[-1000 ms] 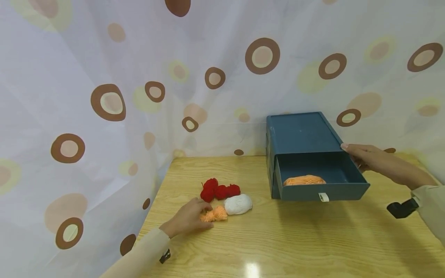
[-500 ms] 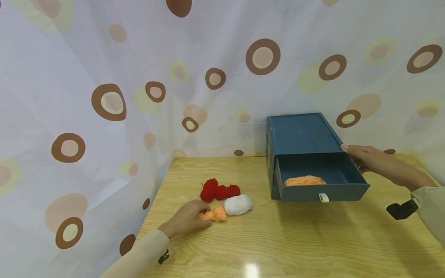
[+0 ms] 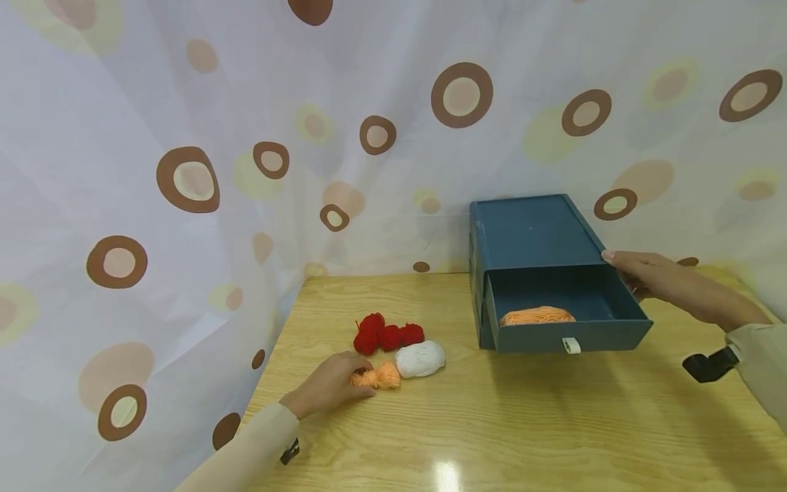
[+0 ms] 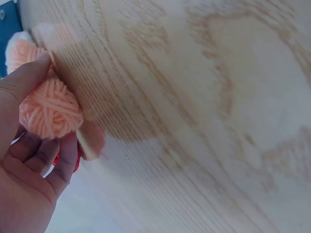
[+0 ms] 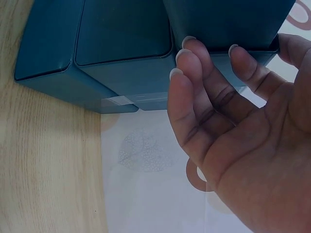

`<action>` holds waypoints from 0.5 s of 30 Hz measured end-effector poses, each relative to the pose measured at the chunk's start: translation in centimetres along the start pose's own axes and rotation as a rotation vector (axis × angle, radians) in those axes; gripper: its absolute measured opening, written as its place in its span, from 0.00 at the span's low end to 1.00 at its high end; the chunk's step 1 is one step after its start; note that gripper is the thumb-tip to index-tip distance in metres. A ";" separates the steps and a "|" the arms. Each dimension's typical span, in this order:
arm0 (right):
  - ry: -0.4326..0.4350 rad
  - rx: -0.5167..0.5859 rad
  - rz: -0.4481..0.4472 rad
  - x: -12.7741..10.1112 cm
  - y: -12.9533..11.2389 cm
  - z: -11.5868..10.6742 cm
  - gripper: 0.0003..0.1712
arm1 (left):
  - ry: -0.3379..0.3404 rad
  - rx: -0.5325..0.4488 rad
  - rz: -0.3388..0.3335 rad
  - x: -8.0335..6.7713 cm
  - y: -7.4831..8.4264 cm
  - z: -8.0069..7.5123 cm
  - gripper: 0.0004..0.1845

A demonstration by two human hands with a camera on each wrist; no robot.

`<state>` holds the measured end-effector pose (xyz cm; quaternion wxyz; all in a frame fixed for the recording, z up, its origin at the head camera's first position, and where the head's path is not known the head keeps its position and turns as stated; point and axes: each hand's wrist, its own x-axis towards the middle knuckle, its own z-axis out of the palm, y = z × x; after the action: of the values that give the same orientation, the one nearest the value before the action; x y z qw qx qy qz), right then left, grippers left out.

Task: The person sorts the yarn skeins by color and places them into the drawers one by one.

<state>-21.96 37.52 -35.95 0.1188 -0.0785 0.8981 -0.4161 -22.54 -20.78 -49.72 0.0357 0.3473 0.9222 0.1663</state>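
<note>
My left hand (image 3: 344,383) lies on the wooden table (image 3: 522,424) and grips a small orange yarn ball (image 3: 382,375). In the left wrist view the thumb and fingers of this hand (image 4: 53,104) curl round the ball (image 4: 46,116). Red yarn balls (image 3: 387,335) and a white one (image 3: 421,359) lie just beyond it. My right hand (image 3: 633,270) rests against the right side of a dark blue drawer box (image 3: 529,232). Its fingertips (image 5: 187,48) touch the box wall (image 5: 121,58) and the thumb is at the top edge. The drawer (image 3: 572,338) is pulled out, with an orange yarn skein (image 3: 537,316) inside.
A white curtain with brown rings (image 3: 184,137) hangs close behind and to the left of the table. The table's left edge is near my left forearm. A black strap piece (image 3: 707,365) sits at my right wrist. Bare wood stretches in front of the drawer.
My left hand's fingers have drawn in slightly round the orange ball. The right hand and the drawer box stay where they were.
</note>
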 end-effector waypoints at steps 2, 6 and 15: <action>0.000 -0.004 -0.001 0.0 -0.1 0.0 0.34 | 0.002 0.010 0.004 0.0 -0.1 0.0 0.19; -0.005 -0.002 0.002 0.0 -0.1 0.0 0.35 | 0.005 0.031 0.012 0.1 -0.2 0.1 0.19; -0.014 0.002 0.007 -0.1 -0.3 0.1 0.34 | 0.014 0.011 0.010 0.3 0.3 -0.7 0.15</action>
<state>-21.84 37.27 -35.74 0.1264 -0.0781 0.8972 -0.4159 -22.72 -20.53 -48.94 0.0262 0.3510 0.9216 0.1637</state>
